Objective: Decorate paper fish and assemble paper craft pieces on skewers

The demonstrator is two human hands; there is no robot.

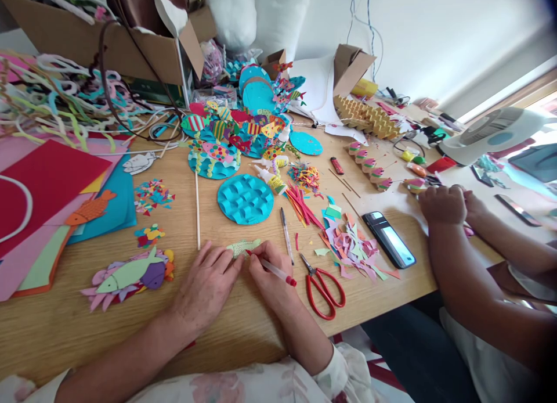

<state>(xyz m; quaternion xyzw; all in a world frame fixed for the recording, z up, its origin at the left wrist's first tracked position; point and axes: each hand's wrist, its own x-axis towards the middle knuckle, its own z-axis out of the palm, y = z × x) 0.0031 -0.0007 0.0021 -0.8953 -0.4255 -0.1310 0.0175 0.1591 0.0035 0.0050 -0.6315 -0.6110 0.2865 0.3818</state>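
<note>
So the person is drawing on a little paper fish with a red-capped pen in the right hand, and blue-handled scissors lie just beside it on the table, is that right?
Not quite: the scissors have red handles, not blue. The head view shows them lying open on the table just right of the right hand. The rest holds: that hand has the red-capped pen in its grip on the little paper fish, which the left hand steadies.

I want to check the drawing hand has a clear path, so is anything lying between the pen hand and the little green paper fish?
Nothing visible does. The right hand holds the pen with its tip at the pale green paper fish, and the left hand presses the fish's near edge. The red scissors lie off to the right, apart.
</note>
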